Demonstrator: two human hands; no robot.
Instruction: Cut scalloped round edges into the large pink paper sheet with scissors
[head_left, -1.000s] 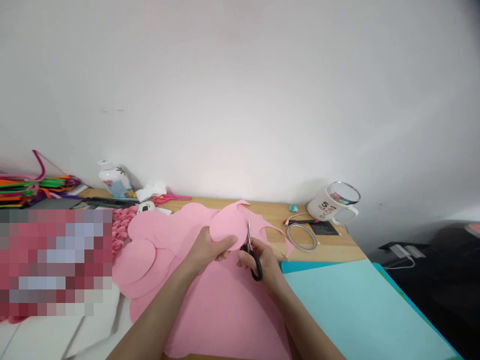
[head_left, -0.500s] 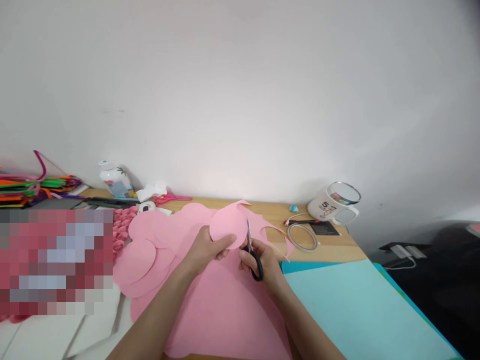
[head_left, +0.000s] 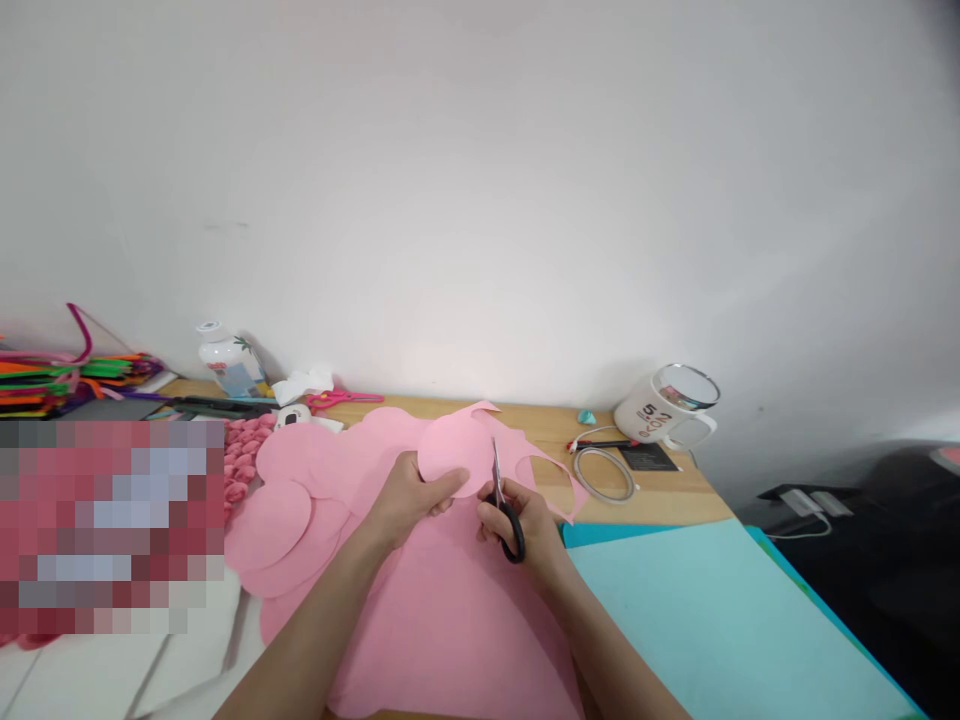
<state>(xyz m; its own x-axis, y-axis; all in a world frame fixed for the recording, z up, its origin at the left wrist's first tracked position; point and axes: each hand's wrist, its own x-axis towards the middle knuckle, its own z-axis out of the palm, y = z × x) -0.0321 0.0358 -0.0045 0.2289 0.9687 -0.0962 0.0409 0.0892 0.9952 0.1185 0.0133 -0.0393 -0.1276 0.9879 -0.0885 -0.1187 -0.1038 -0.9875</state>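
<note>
A round pink paper disc (head_left: pixel 452 450) is pinched by my left hand (head_left: pixel 412 500), the thumb lying on its lower face. My right hand (head_left: pixel 525 520) grips black-handled scissors (head_left: pixel 511 525), their blades pointing up beside the disc's right edge. Beneath both hands spreads a large sheet of pink paper (head_left: pixel 457 620). Several more pink paper circles (head_left: pixel 270 525) overlap to the left of my left hand. Curved pink paper offcuts (head_left: pixel 529 460) lie just beyond the scissors.
Light-blue paper (head_left: pixel 720 610) covers the right front of the wooden table. A white mug (head_left: pixel 660 410), a coiled cable (head_left: pixel 604 473) and a black card stand behind it. At the back left are a white bottle (head_left: pixel 229 360), pink scissors (head_left: pixel 345 401) and colourful pipe cleaners (head_left: pixel 82 370).
A thin pink offcut strip right of the scissors has dropped and now lies flatter on the table. Both hands stay almost in place with the disc and scissors.
</note>
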